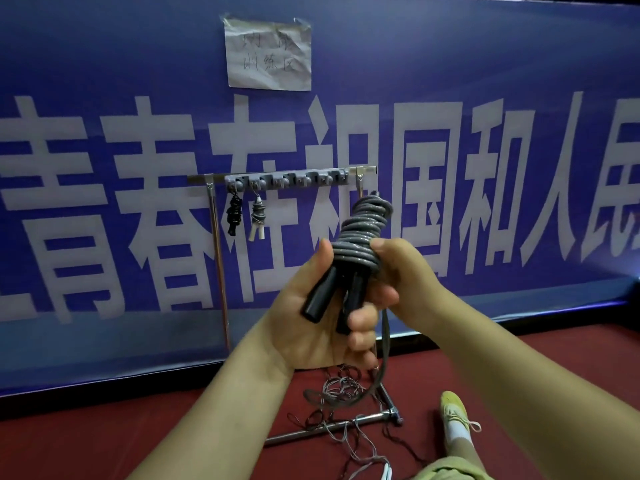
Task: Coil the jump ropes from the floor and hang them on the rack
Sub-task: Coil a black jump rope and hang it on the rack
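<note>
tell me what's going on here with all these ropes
A person is winding a grey jump rope into a bundle. The left hand grips its two black handles, while the right hand pinches the coils; a loose tail hangs down toward the floor. Ahead, a rack against the blue banner already carries two coiled ropes, one black and one grey with white handles. More tangled ropes lie on the red floor by the rack's base.

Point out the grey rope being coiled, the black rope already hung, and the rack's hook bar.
grey rope (pixel 360 233), head view, wound coils.
black rope (pixel 234 213), head view, middle of bundle.
hook bar (pixel 287 180), head view, grey hook strip.
</note>
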`<state>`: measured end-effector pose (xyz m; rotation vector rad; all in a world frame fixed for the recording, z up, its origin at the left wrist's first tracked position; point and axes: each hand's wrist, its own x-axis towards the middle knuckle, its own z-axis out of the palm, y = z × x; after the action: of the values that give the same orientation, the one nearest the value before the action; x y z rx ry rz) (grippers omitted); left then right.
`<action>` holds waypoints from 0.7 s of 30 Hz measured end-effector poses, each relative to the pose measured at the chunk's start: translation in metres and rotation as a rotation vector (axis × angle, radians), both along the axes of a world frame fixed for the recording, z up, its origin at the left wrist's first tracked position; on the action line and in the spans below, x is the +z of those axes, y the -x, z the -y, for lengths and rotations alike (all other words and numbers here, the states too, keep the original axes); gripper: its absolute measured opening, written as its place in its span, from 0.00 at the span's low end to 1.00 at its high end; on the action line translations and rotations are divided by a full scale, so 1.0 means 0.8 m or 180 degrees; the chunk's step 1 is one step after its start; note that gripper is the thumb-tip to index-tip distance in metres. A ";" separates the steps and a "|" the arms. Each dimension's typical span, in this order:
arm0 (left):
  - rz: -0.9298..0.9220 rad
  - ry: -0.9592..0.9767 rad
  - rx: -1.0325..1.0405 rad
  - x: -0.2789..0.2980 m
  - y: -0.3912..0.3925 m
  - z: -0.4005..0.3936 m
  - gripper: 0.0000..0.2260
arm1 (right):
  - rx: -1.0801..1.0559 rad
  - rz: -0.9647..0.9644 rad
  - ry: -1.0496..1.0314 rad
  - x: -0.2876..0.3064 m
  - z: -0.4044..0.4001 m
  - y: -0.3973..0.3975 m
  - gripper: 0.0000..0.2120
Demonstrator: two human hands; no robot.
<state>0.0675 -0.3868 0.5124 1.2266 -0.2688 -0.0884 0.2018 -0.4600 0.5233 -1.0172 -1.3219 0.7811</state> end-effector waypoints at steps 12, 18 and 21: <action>-0.0566 -0.1064 0.2050 0.025 0.010 0.006 0.26 | -0.0275 0.1663 0.0611 0.040 0.015 -0.019 0.22; -0.0528 -0.1389 0.2615 0.023 0.006 0.005 0.30 | -0.0649 0.2344 0.0936 0.047 0.014 -0.022 0.24; -0.0550 -0.1425 0.2902 0.019 0.006 0.000 0.30 | -0.0847 0.2539 0.1289 0.047 0.013 -0.026 0.26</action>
<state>0.0627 -0.3871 0.5272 1.6713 0.4994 0.5592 0.2227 -0.4700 0.5605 -1.9159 -1.6657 0.4466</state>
